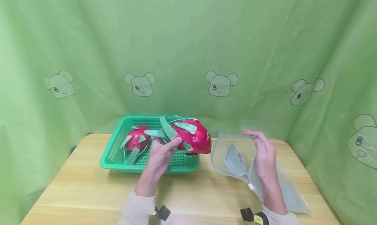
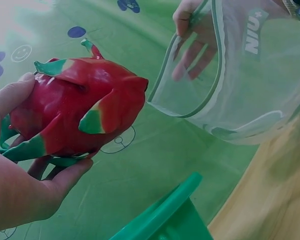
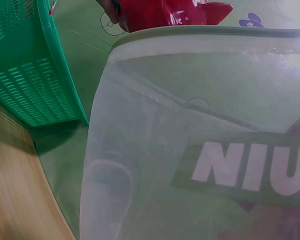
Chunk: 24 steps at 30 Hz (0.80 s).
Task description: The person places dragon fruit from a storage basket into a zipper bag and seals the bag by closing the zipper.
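Observation:
My left hand (image 1: 159,158) holds a red dragon fruit (image 1: 198,140) with green-tipped scales, above the right side of a green basket. In the left wrist view, thumb and fingers grip the stem half of the fruit (image 2: 80,110), its rounded tip pointing at a bag. At the right, my right hand (image 1: 265,159) holds a translucent zip bag (image 1: 217,159) by its rim, with the mouth spread toward the fruit. White letters mark the bag's side (image 3: 140,120) in the right wrist view. Fingers show through the clear material in the left wrist view.
The green perforated basket (image 1: 179,169) stands on a wooden table (image 1: 97,195), left of the bag. Inside it lies another dragon fruit (image 1: 137,139). A green curtain (image 1: 176,38) with bear-head prints hangs behind the table and at its sides.

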{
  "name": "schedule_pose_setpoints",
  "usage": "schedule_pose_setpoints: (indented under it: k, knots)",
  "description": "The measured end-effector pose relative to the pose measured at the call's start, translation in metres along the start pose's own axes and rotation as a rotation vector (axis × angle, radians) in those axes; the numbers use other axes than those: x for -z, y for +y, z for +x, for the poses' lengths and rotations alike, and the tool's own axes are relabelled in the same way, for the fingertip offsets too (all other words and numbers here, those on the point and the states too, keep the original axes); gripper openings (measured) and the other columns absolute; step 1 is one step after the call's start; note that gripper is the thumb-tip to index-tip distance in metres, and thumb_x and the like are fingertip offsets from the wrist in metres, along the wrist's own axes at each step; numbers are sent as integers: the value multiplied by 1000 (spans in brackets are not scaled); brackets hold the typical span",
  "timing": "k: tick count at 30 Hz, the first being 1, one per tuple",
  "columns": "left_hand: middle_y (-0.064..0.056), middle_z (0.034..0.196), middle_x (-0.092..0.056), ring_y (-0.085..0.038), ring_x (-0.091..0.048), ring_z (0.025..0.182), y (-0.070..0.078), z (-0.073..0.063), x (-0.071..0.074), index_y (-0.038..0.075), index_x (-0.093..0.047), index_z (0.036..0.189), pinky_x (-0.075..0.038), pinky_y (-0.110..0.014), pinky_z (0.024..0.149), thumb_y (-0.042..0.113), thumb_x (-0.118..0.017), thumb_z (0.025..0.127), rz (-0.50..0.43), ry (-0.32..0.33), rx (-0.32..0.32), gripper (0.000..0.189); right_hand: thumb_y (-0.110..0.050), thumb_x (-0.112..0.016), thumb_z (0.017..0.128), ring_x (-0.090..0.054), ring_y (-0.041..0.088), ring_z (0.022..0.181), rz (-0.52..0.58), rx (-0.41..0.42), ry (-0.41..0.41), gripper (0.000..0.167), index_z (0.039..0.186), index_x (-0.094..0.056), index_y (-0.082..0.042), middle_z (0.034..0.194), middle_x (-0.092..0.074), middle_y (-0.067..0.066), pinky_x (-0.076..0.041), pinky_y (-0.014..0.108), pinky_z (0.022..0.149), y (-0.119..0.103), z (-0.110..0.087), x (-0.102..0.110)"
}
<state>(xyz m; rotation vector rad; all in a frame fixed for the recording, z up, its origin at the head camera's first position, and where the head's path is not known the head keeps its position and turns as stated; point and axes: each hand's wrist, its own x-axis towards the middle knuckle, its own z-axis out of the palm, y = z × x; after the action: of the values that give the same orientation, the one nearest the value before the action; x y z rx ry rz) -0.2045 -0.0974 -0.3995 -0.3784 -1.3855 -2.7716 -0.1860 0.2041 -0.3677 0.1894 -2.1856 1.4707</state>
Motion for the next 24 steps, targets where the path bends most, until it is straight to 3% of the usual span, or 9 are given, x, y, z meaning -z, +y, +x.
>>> schedule_pose_setpoints:
  k: [8, 12, 19, 24]
  knots:
    - [-3, 99, -61, -18, -56, 93, -1, 2, -5, 10, -58, 121, -52, -28, 87, 3, -74, 91, -23, 11, 20, 35, -12, -28, 110, -54, 10, 129, -10, -2, 0, 44, 123, -69, -2, 131, -68, 8, -34, 41, 118, -2, -1, 0]
    - [-4, 102, -62, -20, -56, 95, -3, 2, -6, 9, -57, 124, -52, -29, 88, 4, -75, 90, -22, 1, 19, 39, -12, -28, 110, -54, 12, 130, -14, 10, 4, 44, 122, -69, -2, 131, -68, 8, -34, 40, 117, -1, -3, -1]
    - [-8, 123, -64, -24, -59, 114, -6, 2, -10, 10, -53, 137, -52, -36, 101, 5, -75, 90, -34, -1, 19, 52, -11, -28, 109, -54, 12, 130, -17, 15, 10, 44, 122, -68, -2, 131, -68, 9, -33, 42, 119, 1, -7, -3]
    - [-9, 124, -64, -26, -58, 118, -9, 2, -14, 8, -55, 136, -50, -38, 104, 4, -74, 90, -75, 0, 18, 50, -10, -28, 109, -54, 11, 130, -12, 18, 12, 44, 122, -69, -2, 131, -68, 9, -33, 41, 118, 1, -9, -6]
